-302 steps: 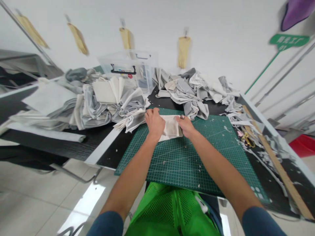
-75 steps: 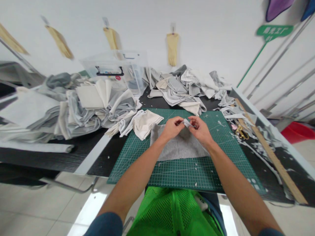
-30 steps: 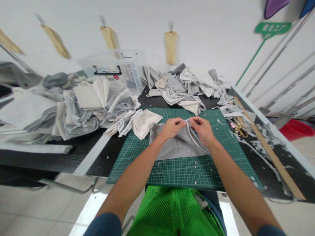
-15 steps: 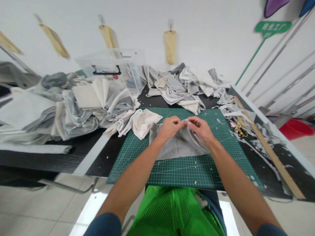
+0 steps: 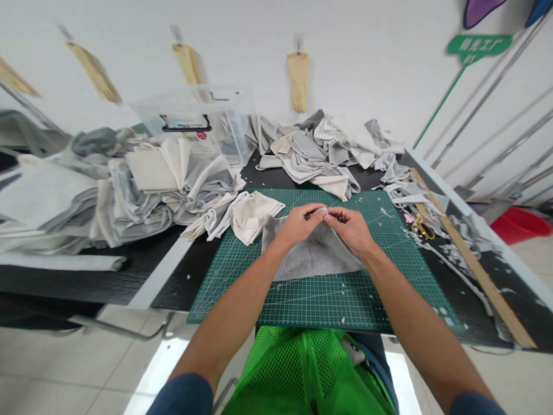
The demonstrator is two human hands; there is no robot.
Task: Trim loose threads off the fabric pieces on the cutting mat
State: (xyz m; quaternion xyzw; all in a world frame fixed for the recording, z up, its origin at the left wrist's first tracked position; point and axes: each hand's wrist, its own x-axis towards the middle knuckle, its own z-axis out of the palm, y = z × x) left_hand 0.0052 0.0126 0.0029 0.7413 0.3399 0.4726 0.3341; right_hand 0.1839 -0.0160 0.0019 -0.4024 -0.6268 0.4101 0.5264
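A piece of grey fabric (image 5: 317, 256) lies on the green cutting mat (image 5: 242, 300), its far edge raised off the mat. My left hand (image 5: 302, 223) pinches that upper edge between thumb and fingers. Right beside it, my right hand (image 5: 349, 229) grips the same edge, the two thumbs almost meeting at a pale bit of the cloth. The fingertips behind the edge are partly hidden. Just left of the grey fabric, a cream folded cloth (image 5: 254, 216) rests on the mat's corner.
Heaps of grey and white cloth (image 5: 151, 178) fill the left, with another pile (image 5: 311, 153) at the back. A clear plastic box (image 5: 233, 132) stands behind. On the right lie gold-handled scissors (image 5: 422, 228), a wooden ruler (image 5: 475, 268) and fabric scraps (image 5: 458, 248).
Both hands have drawn closer together along the fabric's raised edge, the right one shifting slightly left. The fold that showed by the right hand is now mostly covered.
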